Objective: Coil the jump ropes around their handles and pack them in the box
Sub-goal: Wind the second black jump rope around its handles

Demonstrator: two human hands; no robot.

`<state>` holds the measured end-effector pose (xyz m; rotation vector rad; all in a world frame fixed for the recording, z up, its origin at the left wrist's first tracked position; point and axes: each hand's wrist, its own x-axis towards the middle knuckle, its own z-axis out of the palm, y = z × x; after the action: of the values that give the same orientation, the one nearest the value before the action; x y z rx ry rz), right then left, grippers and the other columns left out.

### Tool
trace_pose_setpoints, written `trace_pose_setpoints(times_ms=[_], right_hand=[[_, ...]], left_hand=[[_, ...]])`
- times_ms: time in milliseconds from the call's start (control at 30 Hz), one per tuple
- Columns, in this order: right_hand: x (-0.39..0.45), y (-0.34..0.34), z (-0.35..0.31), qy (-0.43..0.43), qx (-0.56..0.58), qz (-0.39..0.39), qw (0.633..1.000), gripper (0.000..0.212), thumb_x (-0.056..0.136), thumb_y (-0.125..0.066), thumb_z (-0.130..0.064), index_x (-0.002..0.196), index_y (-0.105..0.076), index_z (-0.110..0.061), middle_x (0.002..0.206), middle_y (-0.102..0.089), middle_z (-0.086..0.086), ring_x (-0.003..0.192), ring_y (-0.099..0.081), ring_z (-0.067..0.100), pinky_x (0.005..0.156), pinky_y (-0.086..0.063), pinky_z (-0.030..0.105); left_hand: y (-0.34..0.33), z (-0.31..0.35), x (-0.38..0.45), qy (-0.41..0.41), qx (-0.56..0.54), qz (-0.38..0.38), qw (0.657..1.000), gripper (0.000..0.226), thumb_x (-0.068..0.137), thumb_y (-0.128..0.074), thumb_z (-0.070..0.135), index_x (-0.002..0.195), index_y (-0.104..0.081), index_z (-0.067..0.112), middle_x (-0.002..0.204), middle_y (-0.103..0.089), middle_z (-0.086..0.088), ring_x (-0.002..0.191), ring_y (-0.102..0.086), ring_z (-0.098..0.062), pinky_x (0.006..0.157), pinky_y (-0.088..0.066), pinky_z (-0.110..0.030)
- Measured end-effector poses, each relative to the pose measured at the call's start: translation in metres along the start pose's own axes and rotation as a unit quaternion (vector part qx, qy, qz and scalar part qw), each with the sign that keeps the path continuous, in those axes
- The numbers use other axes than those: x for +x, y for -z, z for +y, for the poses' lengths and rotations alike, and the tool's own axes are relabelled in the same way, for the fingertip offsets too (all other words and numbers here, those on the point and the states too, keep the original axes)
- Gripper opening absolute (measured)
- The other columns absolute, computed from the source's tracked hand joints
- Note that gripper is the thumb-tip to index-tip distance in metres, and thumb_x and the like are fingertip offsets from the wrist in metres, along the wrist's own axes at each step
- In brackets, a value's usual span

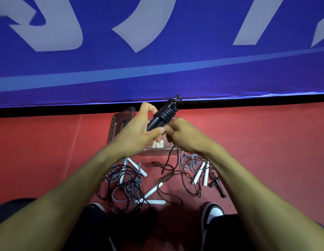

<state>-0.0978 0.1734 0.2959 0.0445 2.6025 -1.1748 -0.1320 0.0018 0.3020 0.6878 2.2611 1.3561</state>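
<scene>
A: Box status?

B: Clear plastic box [158, 151] on the red floor [48, 156], at 12 o'clock from the person's shoes, mostly behind the hands. Two pale strips show inside near its front wall; cannot tell what they are. Clear lid [121, 122] lies just beside it at 10 o'clock, something dark on or under it, unclear.

A: Hands?

B: Left hand [137, 131], grip curled round the lower end of the black handles [163, 116], which tilt up toward 1 o'clock above the box. Several turns of black rope already wrapped round them. Right hand [183, 134], grip narrow, pinching the loose black rope [168, 160] just beside the handles' base; that rope drops to the floor at 6 o'clock.

A: Other ropes?

B: Outside the box, on the floor. Tangle of black and grey rope with white handles [150, 192] at 7 o'clock from the box. Grey rope [188, 160] with two more white handles at 4 o'clock, a black-handled pair [218, 185] just beside those.
</scene>
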Motion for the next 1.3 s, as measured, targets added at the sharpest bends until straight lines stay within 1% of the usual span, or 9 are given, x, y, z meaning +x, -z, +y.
trace_pose_setpoints(times_ms=[100, 200, 467, 567, 700, 767, 1033, 1167, 1300], right_hand=[[0.000, 0.004, 0.002, -0.008, 0.010, -0.010, 1.000, 0.038, 0.106, -0.045, -0.028, 0.085, -0.074, -0.013, 0.069, -0.059, 0.000, 0.060, -0.052, 0.012, 0.063, -0.042, 0.029], [-0.003, 0.005, -0.001, 0.023, -0.003, 0.000, 1.000, 0.040, 0.105, -0.048, -0.028, 0.077, -0.073, -0.014, 0.066, -0.069, -0.003, 0.051, -0.053, 0.003, 0.058, -0.044, 0.023], [-0.004, 0.005, -0.008, 0.065, 0.026, 0.030, 0.997, 0.039, 0.106, -0.048, -0.029, 0.078, -0.071, -0.014, 0.051, -0.059, -0.007, 0.043, -0.050, -0.001, 0.056, -0.036, 0.021], [-0.002, 0.002, -0.011, 0.042, 0.111, 0.034, 0.992, 0.055, 0.109, -0.034, -0.037, 0.075, -0.070, -0.013, 0.051, -0.059, -0.003, 0.042, -0.047, -0.001, 0.057, -0.032, 0.023], [-0.002, 0.001, -0.007, 0.038, 0.100, -0.002, 0.994, 0.061, 0.110, -0.035, -0.034, 0.062, -0.065, -0.011, 0.048, -0.055, -0.004, 0.042, -0.039, 0.005, 0.055, -0.031, 0.028], [-0.003, -0.002, -0.005, 0.052, 0.087, -0.021, 0.995, 0.058, 0.109, -0.038, -0.030, 0.060, -0.067, -0.014, 0.052, -0.053, -0.004, 0.048, -0.038, 0.010, 0.056, -0.032, 0.029], [-0.011, 0.008, -0.022, 0.054, 0.098, 0.009, 0.994, 0.066, 0.106, -0.030, -0.052, 0.060, -0.062, -0.017, 0.043, -0.049, -0.010, 0.041, -0.039, 0.006, 0.051, -0.030, 0.016], [-0.008, -0.004, -0.016, 0.077, -0.030, 0.096, 0.992, 0.061, 0.099, -0.048, -0.056, 0.067, -0.069, -0.008, 0.062, -0.065, 0.010, 0.058, -0.054, 0.021, 0.058, -0.041, 0.035], [-0.003, -0.006, -0.015, 0.068, -0.020, 0.171, 0.983, 0.059, 0.096, -0.055, -0.055, 0.059, -0.057, -0.009, 0.047, -0.043, -0.002, 0.048, -0.039, 0.016, 0.050, -0.030, 0.035]], left_hand=[[0.004, -0.005, 0.006, 0.018, 0.046, 0.095, 0.994, 0.020, 0.099, -0.053, 0.045, 0.104, -0.047, 0.027, 0.078, -0.055, 0.010, 0.065, -0.049, -0.011, 0.065, -0.042, -0.037], [0.002, -0.002, 0.009, 0.073, -0.068, 0.077, 0.992, 0.043, 0.097, -0.035, 0.067, 0.092, -0.050, 0.027, 0.075, -0.048, 0.006, 0.061, -0.040, -0.012, 0.064, -0.036, -0.036], [0.012, -0.006, 0.010, 0.061, -0.188, 0.062, 0.978, 0.040, 0.098, -0.054, 0.031, 0.111, -0.059, -0.006, 0.078, -0.050, 0.000, 0.066, -0.042, -0.009, 0.066, -0.035, -0.028], [0.012, -0.006, 0.009, 0.036, -0.181, 0.056, 0.981, 0.020, 0.097, -0.063, 0.017, 0.113, -0.059, 0.006, 0.085, -0.057, -0.002, 0.078, -0.053, -0.012, 0.078, -0.045, -0.034], [0.013, -0.004, 0.005, 0.033, -0.070, 0.035, 0.996, 0.045, 0.073, -0.079, 0.041, 0.100, -0.049, 0.021, 0.082, -0.070, 0.001, 0.070, -0.065, -0.013, 0.068, -0.056, -0.044], [0.012, -0.001, 0.003, 0.029, -0.021, 0.030, 0.999, 0.048, 0.077, -0.083, 0.038, 0.100, -0.046, 0.018, 0.075, -0.072, 0.001, 0.066, -0.067, -0.016, 0.070, -0.056, -0.051], [0.013, 0.002, 0.003, -0.002, -0.094, 0.024, 0.995, 0.024, 0.095, -0.067, 0.011, 0.114, -0.053, 0.014, 0.068, -0.066, -0.008, 0.061, -0.068, -0.023, 0.052, -0.051, -0.030], [0.008, -0.003, 0.005, -0.019, -0.055, -0.006, 0.998, 0.024, 0.098, -0.060, 0.006, 0.116, -0.049, 0.018, 0.067, -0.064, 0.003, 0.056, -0.059, -0.022, 0.055, -0.048, -0.034], [0.003, -0.004, 0.009, 0.018, -0.087, 0.031, 0.996, 0.024, 0.094, -0.055, 0.009, 0.110, -0.048, 0.025, 0.066, -0.052, -0.003, 0.054, -0.050, -0.020, 0.056, -0.044, -0.039]])
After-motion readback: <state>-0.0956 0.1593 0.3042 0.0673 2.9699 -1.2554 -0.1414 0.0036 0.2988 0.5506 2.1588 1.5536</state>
